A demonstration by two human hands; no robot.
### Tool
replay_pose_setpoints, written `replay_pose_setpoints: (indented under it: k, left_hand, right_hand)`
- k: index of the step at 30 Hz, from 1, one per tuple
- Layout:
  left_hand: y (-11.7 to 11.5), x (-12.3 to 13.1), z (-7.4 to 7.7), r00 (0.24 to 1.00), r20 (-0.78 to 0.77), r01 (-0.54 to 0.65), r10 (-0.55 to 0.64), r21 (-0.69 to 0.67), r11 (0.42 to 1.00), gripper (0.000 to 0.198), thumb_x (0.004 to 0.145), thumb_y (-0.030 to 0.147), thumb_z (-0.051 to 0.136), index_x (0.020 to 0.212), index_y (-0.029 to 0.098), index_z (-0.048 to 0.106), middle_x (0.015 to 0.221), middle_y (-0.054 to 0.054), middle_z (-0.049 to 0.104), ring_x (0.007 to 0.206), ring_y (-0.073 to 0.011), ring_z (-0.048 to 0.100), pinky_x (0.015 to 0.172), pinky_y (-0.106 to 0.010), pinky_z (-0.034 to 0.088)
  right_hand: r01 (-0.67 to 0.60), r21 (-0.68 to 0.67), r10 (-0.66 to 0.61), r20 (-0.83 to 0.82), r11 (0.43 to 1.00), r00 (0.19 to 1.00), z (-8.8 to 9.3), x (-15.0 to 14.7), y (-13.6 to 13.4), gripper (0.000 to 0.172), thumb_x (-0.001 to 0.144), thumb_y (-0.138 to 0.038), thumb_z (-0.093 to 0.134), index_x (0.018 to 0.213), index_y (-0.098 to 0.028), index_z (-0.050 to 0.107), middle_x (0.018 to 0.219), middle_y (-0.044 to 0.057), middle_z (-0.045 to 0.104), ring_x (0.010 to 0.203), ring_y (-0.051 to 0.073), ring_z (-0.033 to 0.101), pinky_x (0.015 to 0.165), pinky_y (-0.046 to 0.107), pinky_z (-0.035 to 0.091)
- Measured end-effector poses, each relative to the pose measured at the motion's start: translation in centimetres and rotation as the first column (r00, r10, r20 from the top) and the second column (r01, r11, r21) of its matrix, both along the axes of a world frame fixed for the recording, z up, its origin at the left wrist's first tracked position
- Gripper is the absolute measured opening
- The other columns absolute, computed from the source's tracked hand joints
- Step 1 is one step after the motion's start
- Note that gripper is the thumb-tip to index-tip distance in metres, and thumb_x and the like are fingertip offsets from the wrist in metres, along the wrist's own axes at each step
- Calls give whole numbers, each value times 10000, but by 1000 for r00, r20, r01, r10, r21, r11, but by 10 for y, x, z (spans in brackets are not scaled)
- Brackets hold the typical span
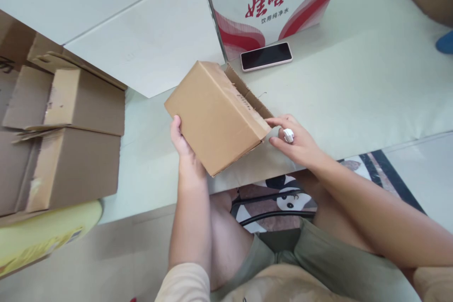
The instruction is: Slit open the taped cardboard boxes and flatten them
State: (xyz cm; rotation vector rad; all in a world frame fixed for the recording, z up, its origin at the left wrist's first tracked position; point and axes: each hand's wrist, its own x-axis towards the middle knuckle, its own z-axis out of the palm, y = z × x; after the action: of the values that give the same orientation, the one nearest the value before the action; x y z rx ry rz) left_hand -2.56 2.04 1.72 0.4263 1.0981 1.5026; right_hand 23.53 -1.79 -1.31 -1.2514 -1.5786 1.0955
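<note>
A small brown cardboard box (pixel 215 113) is tilted above the table, one flap standing away from its upper right side. My left hand (pixel 182 137) grips the box at its lower left edge, with the thumb on the near face and the other fingers hidden behind it. At the right corner, my right hand (pixel 293 139) has its index fingertip at the box's edge by the flap, and its thumb is apart from that finger. A small white piece (pixel 288 135) sits on a finger of my right hand like a ring; its kind is unclear.
Several opened cardboard boxes (pixel 95 99) are stacked at left, above a yellow package (pixel 53 236). A white panel (pixel 148 33) and a white-and-red carton (pixel 272 4) stand behind. A phone (pixel 266 56) lies on the pale-covered table (pixel 354 89). A blue object (pixel 445 43) shows at far right.
</note>
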Motion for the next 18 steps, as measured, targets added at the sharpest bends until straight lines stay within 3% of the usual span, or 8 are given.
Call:
replay_pose_setpoints:
  k: [3,7,15,18]
  left_hand:
    - [-1,3,3,1000,-20,15,-14,21,1000,445,841,598,578,1027,212,702,924,-59,757,916,-271,736,921,-429,591]
    - [-3,8,5,998,-31,62,-62,6,998,463,846,605,579,1047,206,702,928,-73,759,978,-301,731,928,-436,588]
    - [-3,10,-2,985,14,171,-171,-83,982,611,778,717,594,1107,209,675,1032,-121,750,1010,-342,715,850,-460,586]
    - [-1,7,-5,985,12,170,-170,-82,982,596,755,711,619,1070,207,675,1018,-124,744,957,-320,711,804,-427,582]
  right_hand:
    - [-78,-12,78,-1,997,997,1,-1,1,310,819,-331,679,1121,-270,707,960,55,509,926,242,521,902,443,477]
    - [-215,-8,215,-28,976,976,2,-4,-2,86,813,-315,664,834,-232,655,891,60,468,1042,278,470,939,439,484]
    - [-230,-80,229,-20,970,973,0,-3,-2,207,765,-385,715,880,-227,647,1147,89,482,1347,332,364,1168,486,381]
    - [-159,-107,156,-29,981,987,-3,-3,-3,376,692,-426,776,987,-229,650,1234,90,477,1301,327,464,1131,484,439]
